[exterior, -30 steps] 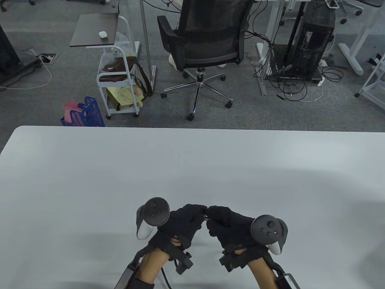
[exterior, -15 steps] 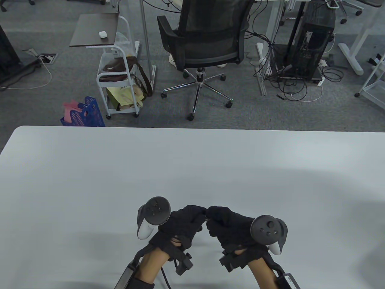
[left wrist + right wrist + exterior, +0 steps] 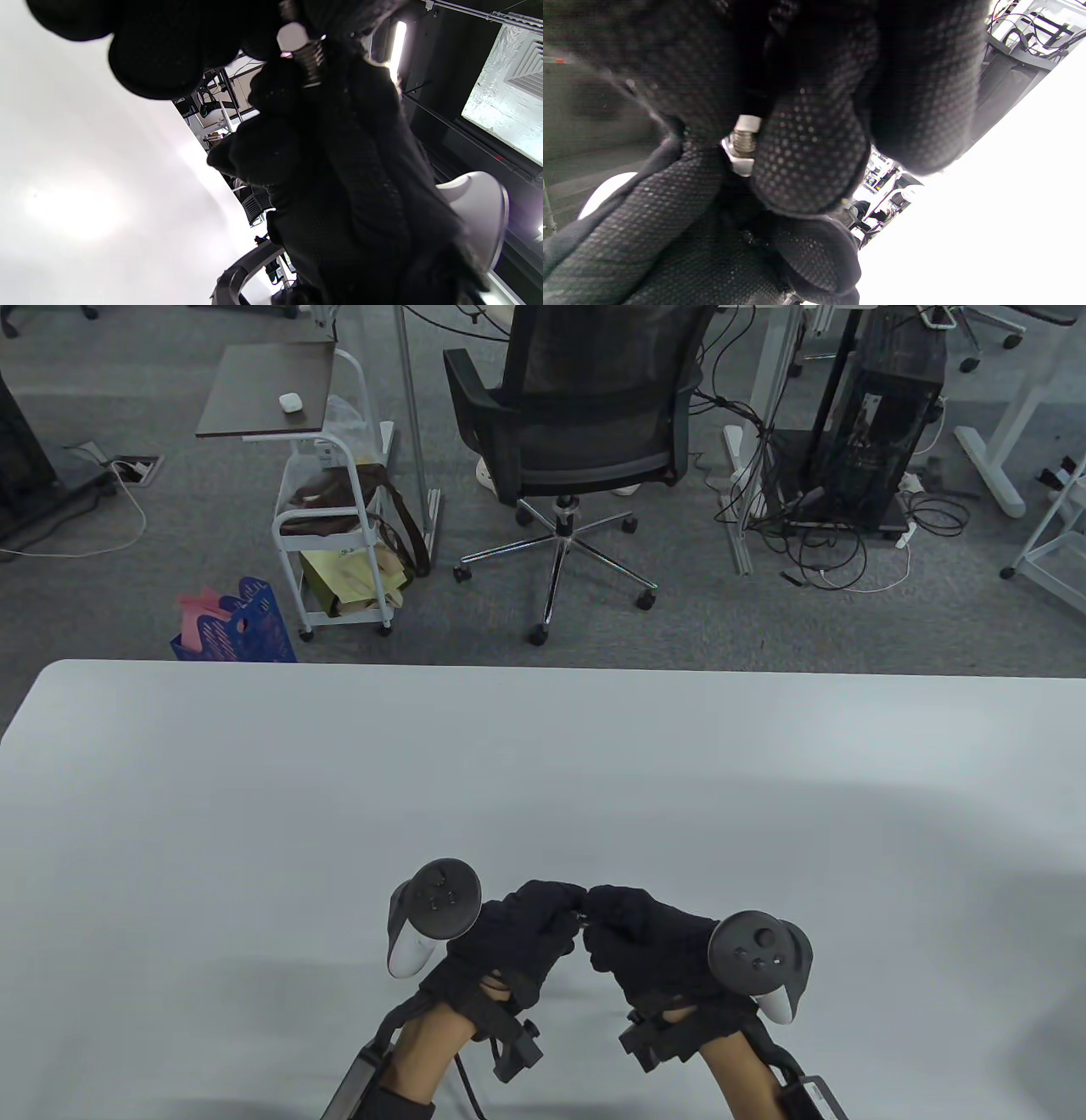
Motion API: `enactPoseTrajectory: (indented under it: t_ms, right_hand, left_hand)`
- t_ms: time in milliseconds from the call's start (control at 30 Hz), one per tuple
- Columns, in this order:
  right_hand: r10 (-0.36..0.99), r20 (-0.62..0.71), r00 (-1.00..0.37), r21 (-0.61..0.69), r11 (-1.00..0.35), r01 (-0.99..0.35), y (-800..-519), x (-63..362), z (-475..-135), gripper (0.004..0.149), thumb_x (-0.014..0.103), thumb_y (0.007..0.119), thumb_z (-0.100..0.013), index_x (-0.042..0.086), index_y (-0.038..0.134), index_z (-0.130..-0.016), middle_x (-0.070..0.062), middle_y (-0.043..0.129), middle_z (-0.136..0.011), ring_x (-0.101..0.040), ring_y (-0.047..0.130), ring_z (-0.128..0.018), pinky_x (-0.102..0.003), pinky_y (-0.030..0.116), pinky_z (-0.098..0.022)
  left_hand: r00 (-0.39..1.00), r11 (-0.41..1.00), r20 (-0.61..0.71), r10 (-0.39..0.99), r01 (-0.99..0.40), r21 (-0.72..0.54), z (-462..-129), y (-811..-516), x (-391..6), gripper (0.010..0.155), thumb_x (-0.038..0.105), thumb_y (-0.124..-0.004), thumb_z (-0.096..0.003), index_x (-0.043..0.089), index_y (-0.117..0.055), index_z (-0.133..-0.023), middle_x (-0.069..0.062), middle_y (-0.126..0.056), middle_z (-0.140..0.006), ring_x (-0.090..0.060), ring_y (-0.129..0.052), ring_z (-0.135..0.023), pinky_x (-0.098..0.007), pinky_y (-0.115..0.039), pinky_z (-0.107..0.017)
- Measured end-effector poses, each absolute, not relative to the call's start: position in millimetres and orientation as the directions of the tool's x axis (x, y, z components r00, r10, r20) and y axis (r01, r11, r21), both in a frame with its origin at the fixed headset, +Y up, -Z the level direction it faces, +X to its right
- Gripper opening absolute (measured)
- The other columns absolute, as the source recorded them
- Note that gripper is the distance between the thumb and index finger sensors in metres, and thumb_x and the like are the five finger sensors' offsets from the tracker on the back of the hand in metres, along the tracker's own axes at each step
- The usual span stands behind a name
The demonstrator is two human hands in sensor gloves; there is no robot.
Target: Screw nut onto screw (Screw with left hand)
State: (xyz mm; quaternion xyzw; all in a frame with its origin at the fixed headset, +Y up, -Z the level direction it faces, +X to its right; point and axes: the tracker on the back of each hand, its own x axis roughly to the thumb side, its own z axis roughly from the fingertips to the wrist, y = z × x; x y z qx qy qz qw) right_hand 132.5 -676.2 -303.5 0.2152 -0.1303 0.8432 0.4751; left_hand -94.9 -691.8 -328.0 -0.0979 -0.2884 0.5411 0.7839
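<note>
The screw (image 3: 312, 65) and nut (image 3: 292, 37) are held between the two gloved hands, whose fingertips are brought together over the near middle of the white table (image 3: 254, 814). In the left wrist view the pale hex nut is seen at the left hand's (image 3: 509, 933) fingertips, seated on the threaded shank, which runs from it into the right hand's (image 3: 645, 937) fingers. In the right wrist view the thread (image 3: 743, 142) is shown pinched between the right hand's fingers, with the nut (image 3: 736, 160) just beyond it at the left glove. Both hands are curled tightly around this joint, and a tracker (image 3: 431, 912) is strapped outward of each grip.
</note>
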Motion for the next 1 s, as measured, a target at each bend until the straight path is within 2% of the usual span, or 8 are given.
enactPoseTrajectory:
  t_ms: [67, 233, 400, 467, 667, 800, 900, 1000]
  right_hand:
    - [0.744, 0.487, -0.456, -0.016, -0.515, -0.857, -676.1, 132.3, -303.4, 0.046, 0.036, 0.095, -0.032, 0.020, 0.087, -0.075, -0.004, 0.103, -0.063, -0.010, 0.115, -0.030, -0.039, 0.101, -0.034]
    - [0.739, 0.489, -0.464, -0.016, -0.524, -0.852, -676.4, 131.5, -303.3, 0.046, 0.036, 0.095, -0.032, 0.020, 0.086, -0.075, -0.004, 0.103, -0.063, -0.009, 0.115, -0.030, -0.039, 0.101, -0.034]
    - [0.743, 0.488, -0.459, -0.017, -0.518, -0.855, -676.1, 132.4, -303.4, 0.046, 0.036, 0.094, -0.032, 0.020, 0.086, -0.075, -0.004, 0.103, -0.063, -0.010, 0.115, -0.030, -0.039, 0.100, -0.035]
    - [0.742, 0.488, -0.459, -0.017, -0.518, -0.855, -676.2, 132.3, -303.4, 0.046, 0.037, 0.095, -0.032, 0.020, 0.086, -0.075, -0.004, 0.103, -0.063, -0.010, 0.115, -0.030, -0.039, 0.101, -0.034]
    - [0.737, 0.491, -0.464, -0.016, -0.525, -0.851, -676.3, 131.7, -303.1, 0.046, 0.037, 0.095, -0.032, 0.020, 0.087, -0.075, -0.004, 0.103, -0.063, -0.009, 0.115, -0.030, -0.039, 0.101, -0.034]
    - [0.738, 0.490, -0.464, -0.016, -0.524, -0.851, -676.2, 132.0, -303.1, 0.046, 0.036, 0.094, -0.032, 0.020, 0.086, -0.075, -0.004, 0.103, -0.063, -0.009, 0.115, -0.030, -0.039, 0.100, -0.035]
    - [0.741, 0.489, -0.460, -0.018, -0.518, -0.855, -675.8, 132.5, -303.2, 0.046, 0.036, 0.095, -0.032, 0.020, 0.086, -0.075, -0.004, 0.103, -0.063, -0.010, 0.115, -0.030, -0.039, 0.100, -0.034]
    - [0.739, 0.489, -0.464, -0.015, -0.525, -0.851, -676.5, 131.8, -303.1, 0.046, 0.036, 0.095, -0.032, 0.020, 0.086, -0.075, -0.004, 0.103, -0.063, -0.010, 0.115, -0.030, -0.039, 0.100, -0.034]
  left_hand:
    - [0.245, 0.384, 0.337, 0.909, -0.807, -0.449, -328.0, -692.2, -96.4, 0.066, 0.043, -0.065, -0.0445, 0.007, -0.061, -0.099, -0.029, -0.071, -0.090, -0.045, -0.089, -0.058, -0.062, -0.068, -0.049]
    - [0.281, 0.404, 0.323, 0.904, -0.808, -0.428, -328.0, -691.6, -96.4, 0.060, 0.040, -0.065, -0.0441, 0.003, -0.076, -0.089, -0.031, -0.080, -0.082, -0.048, -0.092, -0.052, -0.064, -0.069, -0.046]
    - [0.245, 0.388, 0.333, 0.910, -0.787, -0.480, -328.6, -691.9, -94.8, 0.057, 0.037, -0.067, -0.0449, 0.007, -0.064, -0.094, -0.027, -0.072, -0.088, -0.044, -0.089, -0.058, -0.062, -0.068, -0.050]
    - [0.238, 0.384, 0.337, 0.911, -0.789, -0.480, -327.9, -692.0, -95.2, 0.064, 0.041, -0.067, -0.0447, 0.008, -0.059, -0.099, -0.028, -0.069, -0.091, -0.045, -0.088, -0.060, -0.062, -0.068, -0.050]
    - [0.286, 0.416, 0.334, 0.898, -0.801, -0.431, -326.8, -690.5, -93.9, 0.060, 0.041, -0.065, -0.0442, 0.002, -0.074, -0.090, -0.031, -0.079, -0.083, -0.047, -0.092, -0.053, -0.064, -0.069, -0.046]
    - [0.261, 0.404, 0.340, 0.904, -0.781, -0.476, -327.0, -690.5, -93.6, 0.058, 0.036, -0.068, -0.0449, 0.006, -0.064, -0.094, -0.027, -0.072, -0.088, -0.045, -0.089, -0.058, -0.062, -0.067, -0.049]
    - [0.248, 0.384, 0.329, 0.911, -0.801, -0.459, -327.1, -691.9, -95.5, 0.066, 0.045, -0.067, -0.0443, 0.008, -0.059, -0.099, -0.028, -0.070, -0.091, -0.045, -0.089, -0.059, -0.062, -0.068, -0.050]
    - [0.280, 0.398, 0.317, 0.906, -0.817, -0.417, -326.9, -692.1, -96.7, 0.066, 0.045, -0.065, -0.0439, 0.004, -0.069, -0.095, -0.031, -0.076, -0.086, -0.047, -0.091, -0.055, -0.063, -0.069, -0.047]
